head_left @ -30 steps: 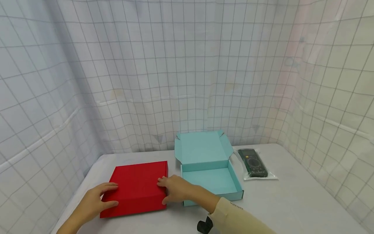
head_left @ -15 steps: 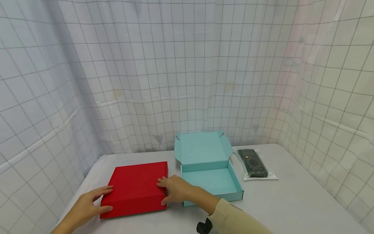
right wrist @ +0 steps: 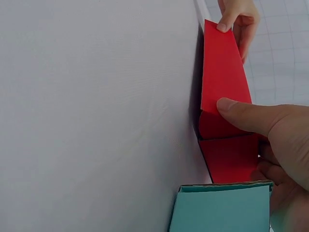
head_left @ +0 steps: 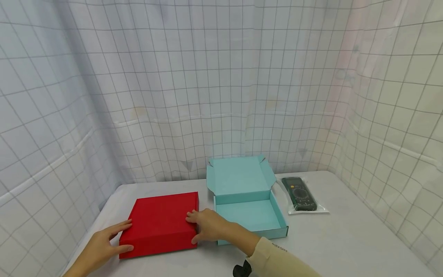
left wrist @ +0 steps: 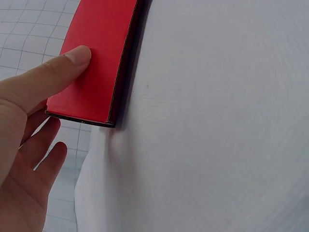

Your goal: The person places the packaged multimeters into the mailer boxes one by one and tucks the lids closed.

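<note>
A closed red cardboard box point(head_left: 162, 215) lies flat at the left of the white table. My left hand point(head_left: 98, 244) holds its left end, the thumb on the front face and the fingers at the top's left edge. In the left wrist view that thumb lies across the front panel point(left wrist: 104, 72), the other fingers past the end. My right hand point(head_left: 209, 225) grips the right end, fingertips over the top edge and thumb on the front face. In the right wrist view its thumb lies close to the front corner, with the remaining fingers partly hidden behind the box.
An open teal box point(head_left: 273, 232) stands just right of the red one, lid raised, the right forearm crossing its front corner. Further right lies a multimeter point(head_left: 299, 194) in a clear bag. A small black object point(head_left: 242, 269) sits by the right sleeve. Grid-patterned curtains point(head_left: 225, 96) enclose the table.
My left hand has shifted a little left, its fingers and thumb drawn outward to the red box's left edge. The right hand and the box stay practically in place.
</note>
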`<state>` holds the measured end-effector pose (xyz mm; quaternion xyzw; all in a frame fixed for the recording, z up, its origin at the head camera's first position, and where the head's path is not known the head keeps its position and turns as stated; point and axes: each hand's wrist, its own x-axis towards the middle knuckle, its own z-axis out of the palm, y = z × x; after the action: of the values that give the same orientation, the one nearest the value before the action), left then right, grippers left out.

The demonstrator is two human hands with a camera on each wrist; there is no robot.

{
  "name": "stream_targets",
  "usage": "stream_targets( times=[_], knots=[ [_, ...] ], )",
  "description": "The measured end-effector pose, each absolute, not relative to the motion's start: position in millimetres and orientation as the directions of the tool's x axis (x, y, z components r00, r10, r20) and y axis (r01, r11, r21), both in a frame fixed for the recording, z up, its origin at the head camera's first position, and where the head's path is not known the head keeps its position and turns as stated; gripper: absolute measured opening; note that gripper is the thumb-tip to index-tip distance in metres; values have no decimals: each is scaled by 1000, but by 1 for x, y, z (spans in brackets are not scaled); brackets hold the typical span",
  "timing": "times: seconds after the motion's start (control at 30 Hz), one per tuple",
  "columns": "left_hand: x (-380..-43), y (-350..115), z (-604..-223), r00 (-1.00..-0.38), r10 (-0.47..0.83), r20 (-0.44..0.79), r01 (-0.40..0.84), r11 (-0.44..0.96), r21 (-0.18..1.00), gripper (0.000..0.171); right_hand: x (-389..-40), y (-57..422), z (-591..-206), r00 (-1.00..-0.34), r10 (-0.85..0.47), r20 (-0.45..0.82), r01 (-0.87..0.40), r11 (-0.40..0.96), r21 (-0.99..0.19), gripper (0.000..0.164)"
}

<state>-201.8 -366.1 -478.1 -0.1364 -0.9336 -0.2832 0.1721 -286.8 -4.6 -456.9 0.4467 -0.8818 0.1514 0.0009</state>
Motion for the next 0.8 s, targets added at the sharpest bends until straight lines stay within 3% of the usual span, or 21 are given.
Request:
stream_targets(
  times=[0.3,0.8],
  knots=[
    [-202,-365,-477,-917,152,370,341,780,525,71,-286,-4,-458,-596,-790,145,-794,551,-257,70],
    [-203,-365,-477,-923,139,359,308,826,473,71,-287,-4,-463,-587,-786,193,-805,542,-243,68]
  ],
)
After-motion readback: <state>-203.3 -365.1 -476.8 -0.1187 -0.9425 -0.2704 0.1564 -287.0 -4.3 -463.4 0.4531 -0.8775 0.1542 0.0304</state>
